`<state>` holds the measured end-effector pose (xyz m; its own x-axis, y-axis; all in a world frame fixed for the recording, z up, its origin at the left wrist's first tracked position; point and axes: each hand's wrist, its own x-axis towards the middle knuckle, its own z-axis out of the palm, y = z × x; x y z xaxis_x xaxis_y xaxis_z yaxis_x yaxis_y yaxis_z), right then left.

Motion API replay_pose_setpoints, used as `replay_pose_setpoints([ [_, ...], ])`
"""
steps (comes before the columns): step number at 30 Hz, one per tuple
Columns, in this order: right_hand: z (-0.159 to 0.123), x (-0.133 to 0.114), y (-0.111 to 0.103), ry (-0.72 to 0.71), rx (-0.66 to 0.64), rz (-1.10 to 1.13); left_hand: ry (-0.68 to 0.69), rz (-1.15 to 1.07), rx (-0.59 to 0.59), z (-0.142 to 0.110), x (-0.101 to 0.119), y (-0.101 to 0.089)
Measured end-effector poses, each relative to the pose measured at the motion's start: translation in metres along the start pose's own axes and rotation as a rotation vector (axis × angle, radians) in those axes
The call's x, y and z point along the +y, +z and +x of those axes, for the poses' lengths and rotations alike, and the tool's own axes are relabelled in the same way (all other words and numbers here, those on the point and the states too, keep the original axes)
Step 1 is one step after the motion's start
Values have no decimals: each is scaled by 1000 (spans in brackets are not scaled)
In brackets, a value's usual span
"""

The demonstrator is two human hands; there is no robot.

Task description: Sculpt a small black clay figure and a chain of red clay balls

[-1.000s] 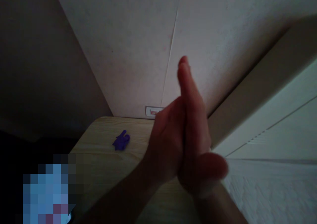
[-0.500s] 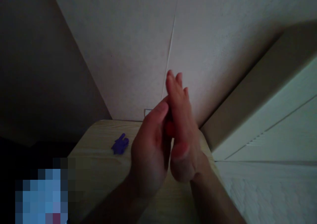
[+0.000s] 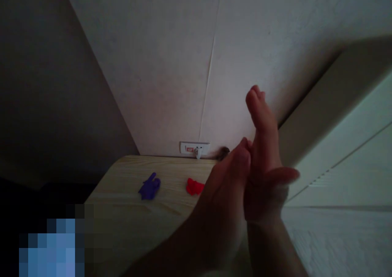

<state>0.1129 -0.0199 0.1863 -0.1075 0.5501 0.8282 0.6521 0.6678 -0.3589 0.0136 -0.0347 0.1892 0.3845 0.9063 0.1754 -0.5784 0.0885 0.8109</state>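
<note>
My left hand and my right hand are raised above a light wooden table, pressed flat palm to palm. The fingers of both are stretched out and point up towards the wall, and nothing shows between them. A small red piece lies on the table just left of my left hand. Farther left on the table rests a small purple piece. Neither hand touches either piece.
A white wall socket sits at the table's back edge, with a small dark object beside it. A pale wall rises behind. White panelled furniture stands to the right. The room is dim, and a blurred bluish patch fills the lower left.
The joined hands have shifted right. The red piece seen between the palms half a second ago now lies on the table beside the purple one.
</note>
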Motion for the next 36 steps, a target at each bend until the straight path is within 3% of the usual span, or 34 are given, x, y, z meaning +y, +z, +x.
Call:
replay_pose_setpoints([
  [3, -1, 4, 15, 2, 42, 25, -11, -124, 47, -2, 7, -6],
  [7, -3, -8, 31, -44, -202, 8, 124, -151, 259, 1, 30, -19],
  [10, -1, -19, 34, -72, -295, -23, 169, -144, 393, 5, 40, -26],
  [16, 0, -23, 34, -11, -337, -197, 232, -47, 458, 15, 37, -30],
  [19, 0, -15, 32, 14, -238, -84, 285, -25, 459, 18, 34, -30],
  [23, 1, 5, 26, 132, 34, 92, 344, -40, 485, 21, 31, -32],
  [26, 1, 17, 19, 230, 164, 193, 346, -49, 495, 24, 29, -33],
  [30, -2, 20, 16, 330, 194, 230, 343, -33, 472, 25, 24, -33],
  [36, -1, 23, 22, 329, 194, 314, 344, -55, 475, 30, 17, -36],
])
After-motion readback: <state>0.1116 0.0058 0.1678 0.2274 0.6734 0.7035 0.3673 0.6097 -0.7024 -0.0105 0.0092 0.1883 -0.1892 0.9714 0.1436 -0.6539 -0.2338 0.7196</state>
